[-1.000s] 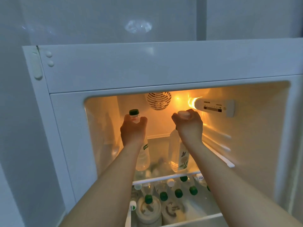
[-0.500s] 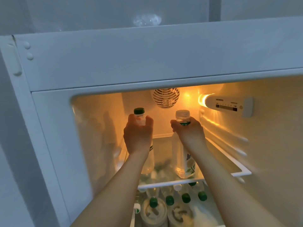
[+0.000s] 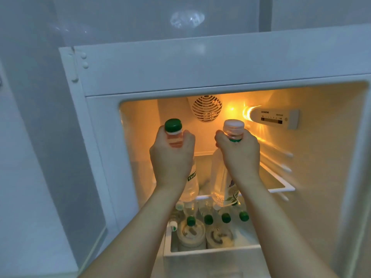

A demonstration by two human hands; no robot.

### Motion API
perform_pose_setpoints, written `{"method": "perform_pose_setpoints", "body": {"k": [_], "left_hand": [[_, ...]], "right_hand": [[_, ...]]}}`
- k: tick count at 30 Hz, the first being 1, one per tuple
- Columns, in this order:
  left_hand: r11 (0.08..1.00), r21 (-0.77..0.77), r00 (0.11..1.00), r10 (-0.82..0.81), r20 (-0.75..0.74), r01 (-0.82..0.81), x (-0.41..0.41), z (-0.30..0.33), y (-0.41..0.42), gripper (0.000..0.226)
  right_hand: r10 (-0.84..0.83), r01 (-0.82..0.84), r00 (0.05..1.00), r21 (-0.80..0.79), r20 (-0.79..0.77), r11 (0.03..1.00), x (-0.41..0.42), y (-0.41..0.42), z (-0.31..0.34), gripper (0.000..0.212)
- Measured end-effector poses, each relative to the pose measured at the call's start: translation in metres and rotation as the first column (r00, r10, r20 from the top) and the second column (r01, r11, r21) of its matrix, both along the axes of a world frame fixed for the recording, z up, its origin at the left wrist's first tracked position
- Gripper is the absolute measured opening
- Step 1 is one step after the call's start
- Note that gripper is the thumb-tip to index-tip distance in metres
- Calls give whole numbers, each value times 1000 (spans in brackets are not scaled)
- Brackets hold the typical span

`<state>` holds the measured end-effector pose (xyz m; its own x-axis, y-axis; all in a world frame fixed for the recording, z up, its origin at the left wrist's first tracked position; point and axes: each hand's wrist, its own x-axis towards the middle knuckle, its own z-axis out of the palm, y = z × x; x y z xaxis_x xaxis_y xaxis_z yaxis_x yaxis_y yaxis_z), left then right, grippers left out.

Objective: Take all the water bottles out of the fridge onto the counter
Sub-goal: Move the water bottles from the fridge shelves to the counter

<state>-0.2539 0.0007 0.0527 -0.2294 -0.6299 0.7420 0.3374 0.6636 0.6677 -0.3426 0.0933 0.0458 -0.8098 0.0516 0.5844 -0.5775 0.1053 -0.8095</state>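
While fridge light glows, left hand grips green-capped bottle, right hand grips clear-capped bottle.

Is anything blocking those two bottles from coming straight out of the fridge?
Nothing visible does. The left hand and right hand each grip a bottle by its neck, green-capped bottle and clear-capped bottle, with the opening toward the camera unobstructed. The counter is out of view.

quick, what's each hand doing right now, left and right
Left hand: closed around the neck of the green-capped bottle.
Right hand: closed around the neck of the clear-capped bottle.
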Motion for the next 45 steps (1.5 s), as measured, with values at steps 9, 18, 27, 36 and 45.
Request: {"method": "perform_pose_setpoints", "body": {"k": [9, 18, 27, 36, 45], "left_hand": [[996, 88, 999, -2, 37, -1, 130, -8, 33, 6], [980, 189, 991, 45, 123, -68, 309, -47, 37, 14], [898, 338, 955, 227, 192, -282, 460, -109, 41, 14], [778, 390, 871, 436, 228, -492, 548, -135, 55, 17], [463, 469, 642, 676, 362, -752, 621, -164, 89, 18]], "right_hand": [[117, -116, 993, -21, 35, 993, 119, 27, 0, 32], [409, -413, 897, -14, 166, 911, 278, 24, -39, 25], [700, -704, 656, -106, 283, 703, 412, -8, -92, 17], [847, -892, 345, -140, 406, 430, 483, -41, -130, 21], [880, -987, -7, -147, 475, 72, 569, -57, -154, 23]]}}
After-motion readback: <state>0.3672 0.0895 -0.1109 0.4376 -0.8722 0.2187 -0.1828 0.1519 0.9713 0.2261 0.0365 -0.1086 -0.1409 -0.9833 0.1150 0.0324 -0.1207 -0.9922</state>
